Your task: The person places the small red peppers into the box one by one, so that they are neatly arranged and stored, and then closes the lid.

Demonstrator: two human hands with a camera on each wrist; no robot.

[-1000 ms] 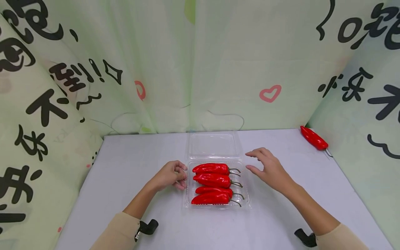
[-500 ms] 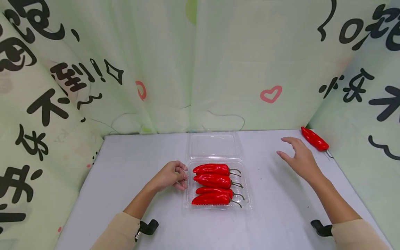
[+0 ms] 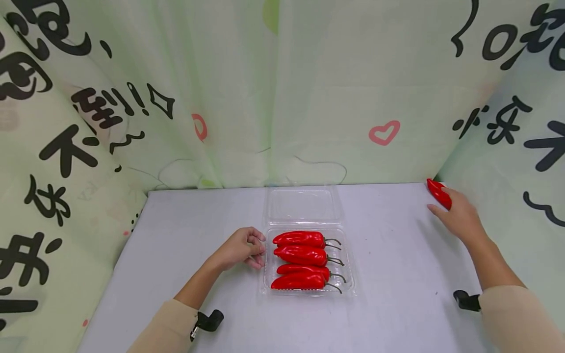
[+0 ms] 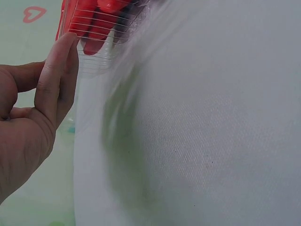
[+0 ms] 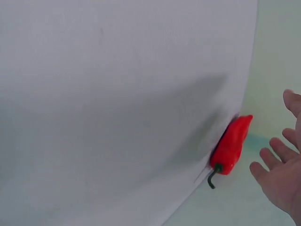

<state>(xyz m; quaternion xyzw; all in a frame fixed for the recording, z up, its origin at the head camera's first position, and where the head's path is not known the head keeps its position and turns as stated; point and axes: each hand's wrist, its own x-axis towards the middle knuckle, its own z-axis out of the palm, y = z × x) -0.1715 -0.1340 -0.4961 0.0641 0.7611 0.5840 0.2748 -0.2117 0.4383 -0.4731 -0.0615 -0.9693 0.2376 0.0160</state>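
An open clear plastic clamshell box (image 3: 351,274) stands mid-table, with several red chili peppers (image 3: 302,255) side by side in its base, stems to the right. My left hand (image 3: 240,247) is at the box's left edge; in the left wrist view its fairly straight fingers (image 4: 56,80) reach up to the ribbed wall. At the far right corner lies a single red chili pepper (image 3: 438,193). My right hand (image 3: 462,220) overlaps its stem end in the head view. The right wrist view shows that hand's fingers spread beside the loose pepper (image 5: 230,146), a gap between them.
The box's hinged lid (image 3: 302,205) lies back toward the rear curtain (image 3: 318,98). Printed curtains also rise along the left (image 3: 97,206) and right (image 3: 499,196) sides of the white table (image 3: 388,304). Each wrist carries a black camera mount (image 3: 209,321).
From beside the box, my right hand has moved right and back to the loose chili pepper at the table corner. The left hand and the box have stayed in place.
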